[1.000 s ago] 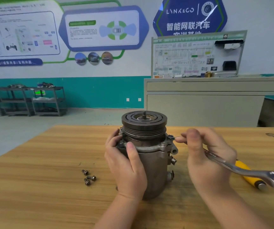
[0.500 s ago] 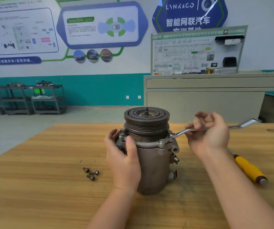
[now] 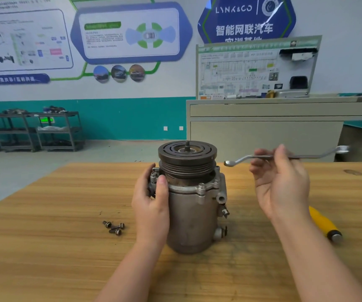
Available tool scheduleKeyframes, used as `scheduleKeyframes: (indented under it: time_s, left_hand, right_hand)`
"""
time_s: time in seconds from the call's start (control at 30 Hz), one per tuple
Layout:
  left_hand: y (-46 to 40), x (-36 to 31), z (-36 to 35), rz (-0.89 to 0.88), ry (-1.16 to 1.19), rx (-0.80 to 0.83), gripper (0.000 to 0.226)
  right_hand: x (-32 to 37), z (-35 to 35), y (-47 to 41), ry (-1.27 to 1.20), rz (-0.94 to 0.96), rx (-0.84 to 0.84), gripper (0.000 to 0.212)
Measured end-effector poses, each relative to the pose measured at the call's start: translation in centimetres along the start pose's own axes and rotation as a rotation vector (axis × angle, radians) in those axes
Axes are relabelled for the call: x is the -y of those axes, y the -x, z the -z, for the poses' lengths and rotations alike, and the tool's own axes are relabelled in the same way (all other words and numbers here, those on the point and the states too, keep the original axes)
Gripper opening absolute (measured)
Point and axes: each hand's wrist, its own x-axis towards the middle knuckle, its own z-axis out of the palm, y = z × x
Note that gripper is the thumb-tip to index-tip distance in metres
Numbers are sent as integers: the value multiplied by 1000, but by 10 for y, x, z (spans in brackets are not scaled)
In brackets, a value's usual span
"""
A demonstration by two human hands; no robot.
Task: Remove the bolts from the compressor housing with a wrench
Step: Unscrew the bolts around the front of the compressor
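The grey metal compressor [image 3: 192, 216] stands upright in the middle of the wooden table [image 3: 45, 247], its dark grooved pulley on top. My left hand [image 3: 151, 203] grips its left side, thumb on the flange by a bolt. A bolt [image 3: 201, 186] sits on the front of the flange. My right hand [image 3: 281, 182] holds the silver offset wrench [image 3: 241, 159] by its shaft, level in the air to the right of the pulley. The wrench's left ring end hangs just off the housing, touching nothing. Three loose bolts [image 3: 114, 227] lie on the table left of the compressor.
A yellow-handled tool [image 3: 325, 224] lies on the table at the right, partly behind my right forearm. Beyond the table's far edge stand a beige cabinet [image 3: 263, 131] with a display board and dark metal shelving [image 3: 29, 131] at the far left.
My right hand swung the wrench round from low right to level, set its ring end on the right flange bolt, then lifted it off to the right. My left hand kept its grip.
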Motion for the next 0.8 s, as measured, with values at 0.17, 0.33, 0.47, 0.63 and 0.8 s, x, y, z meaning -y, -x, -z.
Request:
scheduleKeyframes:
  time_s: [0.17,0.33,0.47,0.63,0.8]
  left_hand:
    - [0,-1,-1,11,1,-14,70]
    - [1,-2,-1,43,14,-10,70]
    - [1,-3,-1,58,6,-16,69]
    - [1,-5,-1,61,16,-12,71]
    - [1,-3,-1,59,16,-8,70]
  right_hand:
    - [-6,-7,20,348,485,87,13]
    - [-8,-9,31,459,681,283,7]
    - [-11,-9,35,529,800,357,11]
    - [-22,-12,47,665,984,495,28]
    - [-29,-12,45,587,897,297,26]
